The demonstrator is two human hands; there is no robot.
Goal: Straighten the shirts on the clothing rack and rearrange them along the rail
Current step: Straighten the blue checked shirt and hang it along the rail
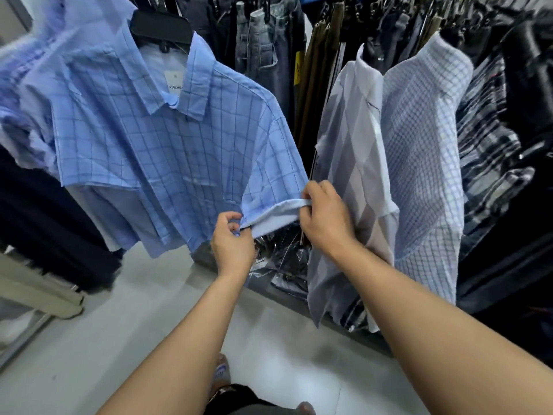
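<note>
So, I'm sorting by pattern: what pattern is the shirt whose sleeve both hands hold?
The shirt is light blue with darker windowpane checks, head view.

The blue checked shirt (179, 145) is carried by a black hanger (161, 25); the rail above cannot be made out. Beneath the hanging clothes a dark low platform (206, 256) is set on the pale grey floor (119, 324), and clear plastic-wrapped packets (284, 259) are laid on it.

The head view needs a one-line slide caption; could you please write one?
Left hand and right hand pinch the folded sleeve hem of a blue check shirt on a black hanger.
</note>
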